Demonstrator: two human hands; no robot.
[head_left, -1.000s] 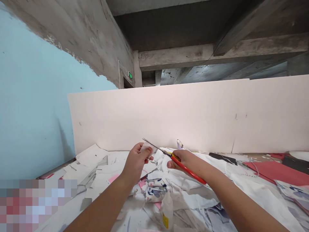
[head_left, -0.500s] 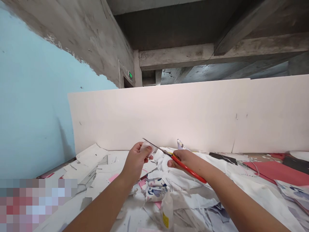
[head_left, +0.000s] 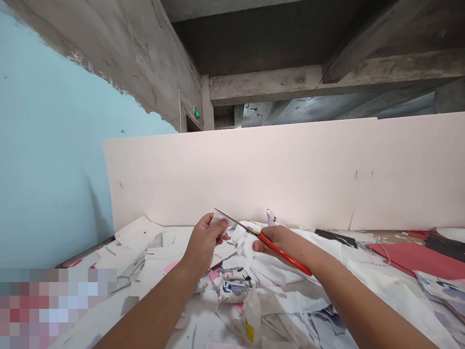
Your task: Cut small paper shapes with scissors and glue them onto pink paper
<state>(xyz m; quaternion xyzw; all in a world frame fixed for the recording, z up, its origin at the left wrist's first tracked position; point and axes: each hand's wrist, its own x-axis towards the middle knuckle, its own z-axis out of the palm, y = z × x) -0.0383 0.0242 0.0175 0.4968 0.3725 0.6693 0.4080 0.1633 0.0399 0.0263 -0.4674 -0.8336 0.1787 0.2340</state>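
The left hand (head_left: 204, 241) pinches a small white scrap of paper (head_left: 220, 222) between thumb and fingertips, held up above the littered counter (head_left: 109, 310). The right hand (head_left: 278, 241) is closed around the red handles of a pair of scissors (head_left: 261, 237), whose blades point left and meet the scrap at its upper edge. Judging from that, the cutting is under way rather than finished: the blades are at the paper, yet the scrap looks whole on the side that shows. The heap of white offcuts and printed pieces (head_left: 232, 283) below the hands suggests much trimming is already done (though which pieces came from this sheet cannot be told).

The blades look nearly closed, but they are thin and seen almost edge-on, so how far they have bitten into the scrap is unclear. The fingers of the right hand hide the scissor loops. A small glue bottle (head_left: 252, 315) stands near the bottom edge. The lower left corner is blurred out, and red card (head_left: 407, 257) runs out of view at the right.
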